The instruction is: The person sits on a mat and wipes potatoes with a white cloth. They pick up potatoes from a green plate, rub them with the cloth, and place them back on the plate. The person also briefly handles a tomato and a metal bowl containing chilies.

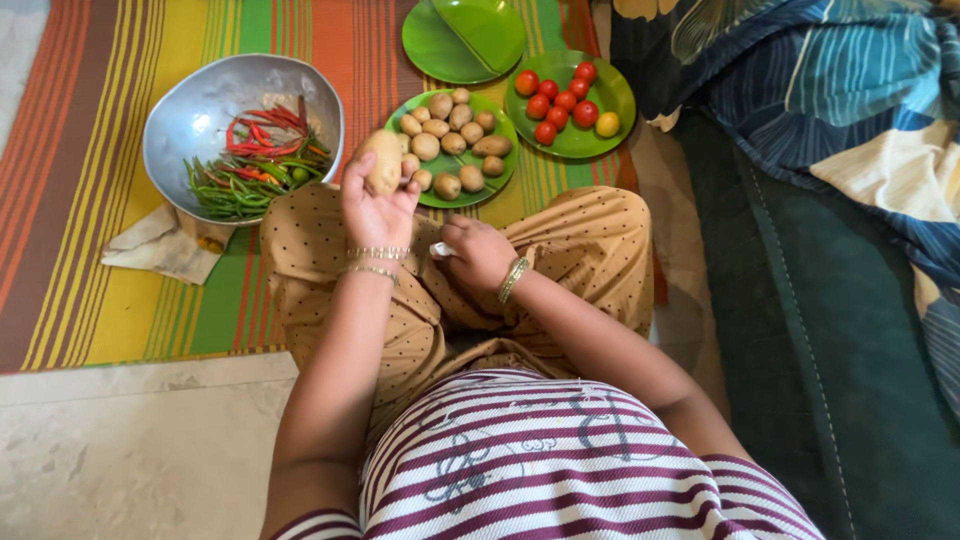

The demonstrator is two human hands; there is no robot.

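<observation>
My left hand (375, 205) is raised above my lap and grips a brown potato (383, 160), held up just in front of a green plate (500, 165) that carries several more small potatoes. My right hand (480, 255) rests lower on my knee, fingers curled around a small white object (441, 249) that is mostly hidden; I cannot tell what it is. Both wrists wear bangles. I sit cross-legged in dotted tan trousers.
A metal bowl (200, 100) with red and green chillies stands at the left on a striped mat (100, 200). A green plate (615, 95) holds tomatoes, another green plate (440, 50) lies behind. Crumpled paper (160, 245) sits under the bowl. A dark sofa with patterned cloth (850, 120) is on the right.
</observation>
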